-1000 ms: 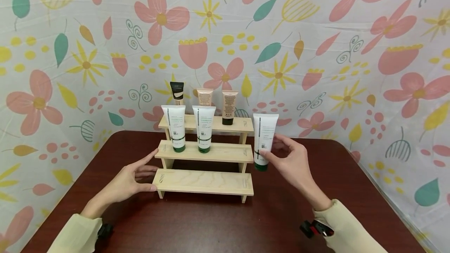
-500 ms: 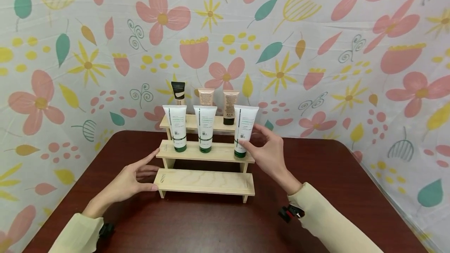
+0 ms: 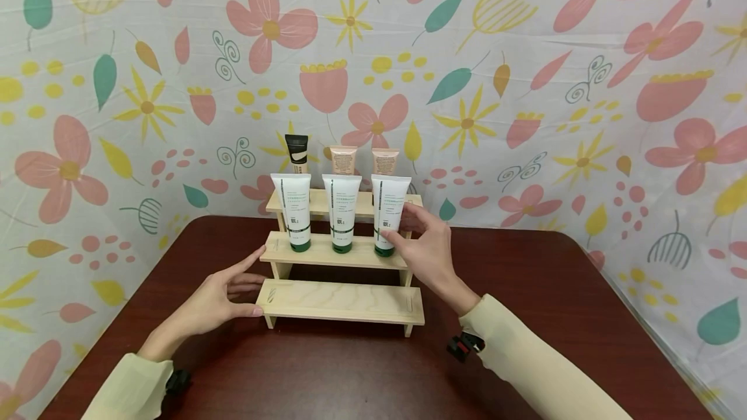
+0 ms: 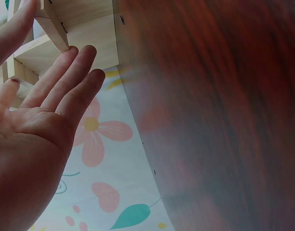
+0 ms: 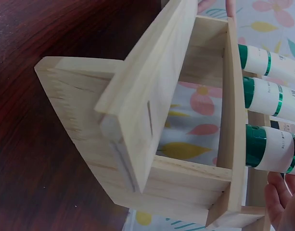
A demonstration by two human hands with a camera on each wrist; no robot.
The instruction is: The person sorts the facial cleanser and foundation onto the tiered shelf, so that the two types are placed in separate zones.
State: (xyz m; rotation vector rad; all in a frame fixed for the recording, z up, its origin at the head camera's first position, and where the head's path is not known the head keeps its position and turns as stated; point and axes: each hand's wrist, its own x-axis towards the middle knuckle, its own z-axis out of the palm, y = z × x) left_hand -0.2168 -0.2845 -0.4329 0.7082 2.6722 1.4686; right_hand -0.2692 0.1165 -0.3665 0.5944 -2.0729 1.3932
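Note:
A three-tier wooden display rack [image 3: 341, 303] stands on the table. My right hand [image 3: 428, 248] pinches a white squeeze tube [image 3: 390, 209] with a green cap, upright at the right of the middle shelf. In the right wrist view, the green cap [image 5: 255, 146] of that tube is at the shelf, with fingertips beside it. To its left on the same shelf stand two matching white tubes, one in the middle [image 3: 342, 209] and one at the left [image 3: 294, 209]. My left hand [image 3: 204, 306], fingers extended, touches the rack's left side with thumb and fingertips.
Behind, on the top shelf, stand a black-topped tube [image 3: 297, 151] and two pinkish-beige tubes, one in the middle [image 3: 344, 159] and one at the right [image 3: 385, 159], partly hidden by the white ones. A floral cloth [image 3: 496, 115] hangs behind the dark table [image 3: 525, 284].
My right hand has brought the white tube leftward from beside the rack to the right part of the middle shelf, in front of a beige tube. The left hand has stayed at the rack.

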